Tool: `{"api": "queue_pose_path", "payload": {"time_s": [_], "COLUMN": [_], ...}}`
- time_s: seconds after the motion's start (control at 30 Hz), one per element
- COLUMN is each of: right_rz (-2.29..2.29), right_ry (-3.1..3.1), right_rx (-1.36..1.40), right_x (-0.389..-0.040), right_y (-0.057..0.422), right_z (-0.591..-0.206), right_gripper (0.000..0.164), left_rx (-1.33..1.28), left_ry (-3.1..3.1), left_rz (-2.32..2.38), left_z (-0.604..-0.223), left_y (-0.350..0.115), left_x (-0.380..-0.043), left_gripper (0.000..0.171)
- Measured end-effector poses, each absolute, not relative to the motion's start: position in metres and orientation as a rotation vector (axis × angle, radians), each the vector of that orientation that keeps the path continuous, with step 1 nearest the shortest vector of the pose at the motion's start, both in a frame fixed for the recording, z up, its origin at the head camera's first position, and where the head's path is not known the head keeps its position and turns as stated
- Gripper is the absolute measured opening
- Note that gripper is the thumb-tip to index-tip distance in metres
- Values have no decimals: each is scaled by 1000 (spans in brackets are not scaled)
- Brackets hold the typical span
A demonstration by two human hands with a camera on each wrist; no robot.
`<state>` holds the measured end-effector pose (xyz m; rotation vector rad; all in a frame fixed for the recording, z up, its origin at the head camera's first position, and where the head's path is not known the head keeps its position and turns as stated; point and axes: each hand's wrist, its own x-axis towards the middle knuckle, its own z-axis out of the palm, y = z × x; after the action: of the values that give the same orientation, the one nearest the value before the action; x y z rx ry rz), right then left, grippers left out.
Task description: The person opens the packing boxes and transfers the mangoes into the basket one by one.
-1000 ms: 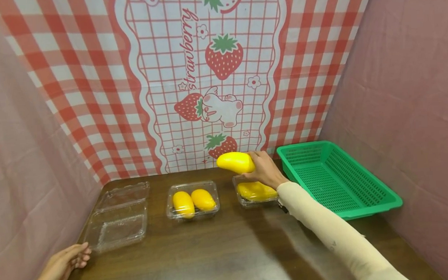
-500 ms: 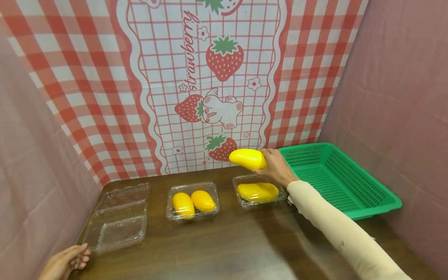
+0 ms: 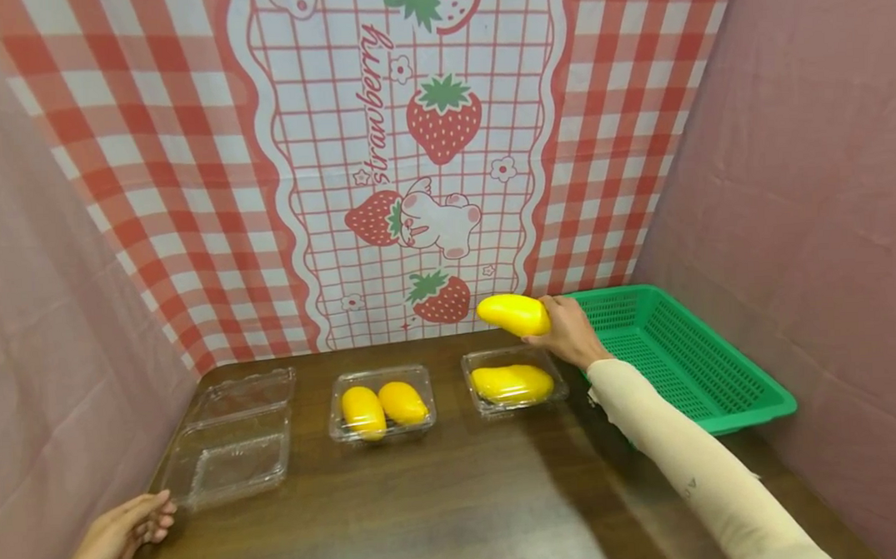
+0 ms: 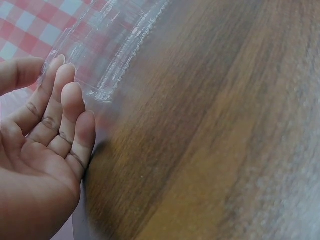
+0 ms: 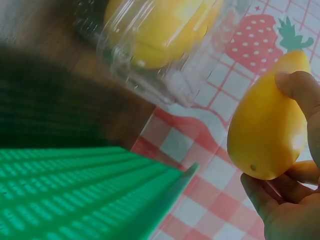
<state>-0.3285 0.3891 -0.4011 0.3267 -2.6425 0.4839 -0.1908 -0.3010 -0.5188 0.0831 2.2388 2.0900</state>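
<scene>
Swinging rightward over the past moment, the right hand (image 3: 570, 328) has brought a yellow mango (image 3: 513, 313) nearer the green basket (image 3: 695, 348). It holds the fruit in the air, thumb on 1 side and fingers curled round the other. The wrist has moved off the right box (image 3: 560, 381), so the lone mango (image 3: 513, 384) visible inside shows whole. To my eye that makes this a carry in midair, with nothing being set down at this instant.

Over to the left, the left hand (image 3: 128, 525) hasn't budged noticeably: thumb and forefinger pinch the edge of the open container (image 3: 239, 472), the other fingers fairly straight. The middle box (image 3: 405, 427), with 2 mangoes (image 3: 364, 413) in it, sits well apart from both hands.

As for room, the checked cloth (image 3: 614, 139) rises behind the held fruit, so going further back looks tight. From the right wrist, the basket's rim and the box's corner stand below the fruit, either easily clipped by a low pass, I'd judge. The wooden table (image 3: 427, 497) stretches broadly toward the person, offering more room on that side.
</scene>
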Motion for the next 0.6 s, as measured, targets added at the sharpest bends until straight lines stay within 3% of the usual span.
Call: {"api": "queue_pose_path", "payload": {"time_s": [0.6], "right_rz": [525], "right_ry": [-2622], "right_rx": [238], "right_x": [-327], "right_y": [416], "right_z": [-399], "right_gripper": [64], "left_rx": [62], "left_ry": [2219], "left_rz": [2113], "left_z": [-519], "left_y": [-300], "left_x": [-192], "left_gripper": [30]}}
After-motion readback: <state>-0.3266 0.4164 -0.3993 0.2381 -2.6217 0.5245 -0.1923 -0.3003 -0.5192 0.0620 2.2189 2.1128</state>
